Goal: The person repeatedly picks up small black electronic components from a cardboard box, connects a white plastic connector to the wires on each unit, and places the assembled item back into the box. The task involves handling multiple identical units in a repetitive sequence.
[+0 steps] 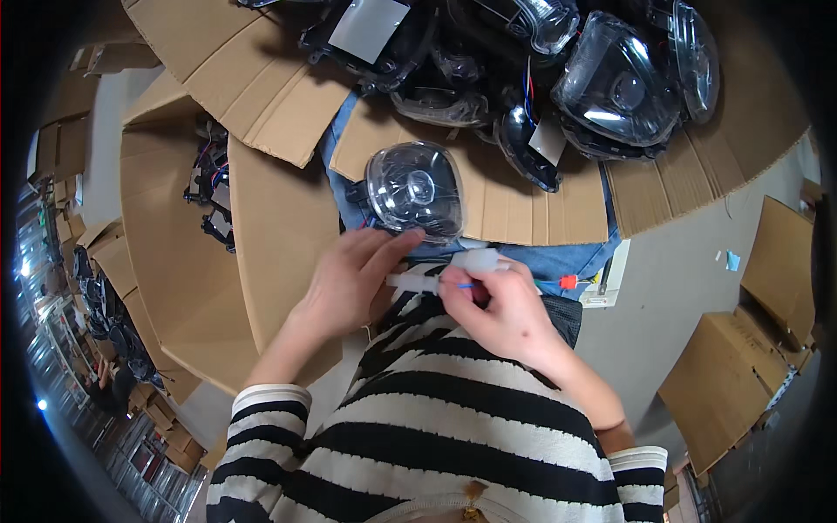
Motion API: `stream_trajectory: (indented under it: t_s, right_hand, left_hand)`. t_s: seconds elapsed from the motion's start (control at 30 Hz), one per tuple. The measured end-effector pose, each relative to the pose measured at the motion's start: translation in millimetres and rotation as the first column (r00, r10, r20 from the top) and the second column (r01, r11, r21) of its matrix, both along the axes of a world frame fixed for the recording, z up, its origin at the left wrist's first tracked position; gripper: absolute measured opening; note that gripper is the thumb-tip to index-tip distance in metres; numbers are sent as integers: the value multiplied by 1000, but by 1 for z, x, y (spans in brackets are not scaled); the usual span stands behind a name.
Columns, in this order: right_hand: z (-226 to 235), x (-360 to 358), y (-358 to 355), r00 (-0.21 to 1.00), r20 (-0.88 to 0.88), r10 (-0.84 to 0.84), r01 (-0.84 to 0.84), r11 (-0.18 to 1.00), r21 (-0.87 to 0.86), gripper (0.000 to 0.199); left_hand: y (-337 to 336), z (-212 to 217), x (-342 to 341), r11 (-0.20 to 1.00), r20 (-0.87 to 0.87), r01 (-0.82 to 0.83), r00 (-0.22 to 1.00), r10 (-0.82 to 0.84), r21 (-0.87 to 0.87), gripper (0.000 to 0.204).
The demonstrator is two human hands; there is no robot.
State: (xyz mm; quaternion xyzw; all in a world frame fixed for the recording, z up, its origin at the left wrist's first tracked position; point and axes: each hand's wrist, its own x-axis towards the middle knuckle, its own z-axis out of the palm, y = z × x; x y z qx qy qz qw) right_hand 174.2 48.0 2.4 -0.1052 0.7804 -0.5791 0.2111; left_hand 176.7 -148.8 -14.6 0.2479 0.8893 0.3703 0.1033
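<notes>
A headlight [417, 187] with a clear, domed lens lies in front of me by a cardboard flap. My left hand [349, 275] is closed at its lower left edge, its fingers against the lens rim; part of its grip is hidden. Between my hands a slim white connector [413, 283] points toward my left palm. My right hand [506, 307] pinches a white plastic plug [478, 260], with a short blue wire [466, 285] showing at its fingertips. Just right of that hand a red connector [568, 281] hangs on thin wires.
Several more headlights [619, 87] are heaped on cardboard at the far side. An open carton [174, 288] with black lamp parts inside stands at left. Another cardboard box [719, 383] sits on the floor at right. Blue cloth [558, 261] shows beneath the near flap.
</notes>
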Motion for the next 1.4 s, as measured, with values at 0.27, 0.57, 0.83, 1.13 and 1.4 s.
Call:
stream_trajectory:
  t_s: [0.27,0.57,0.83,1.13,1.4]
  right_hand:
    - [16,-7,39,981,189,-44,56,997,-59,5]
    - [17,-14,44,993,99,57,-46,993,-111,5]
    - [11,-17,46,998,14,65,-63,989,-136,6]
    - [11,-21,44,995,-6,96,-96,981,-168,5]
    - [14,-16,41,989,-75,127,-128,992,-10,6]
  left_hand:
    - [-2,8,12,926,701,-377,660,270,-3,25]
    - [-3,3,19,857,650,-481,714,260,184,22]
    - [-12,3,10,904,520,-231,854,12,359,13]
    - [-17,-4,-4,808,633,-173,719,-286,562,14]
    - [-15,-2,-8,804,633,-159,710,-310,572,16]
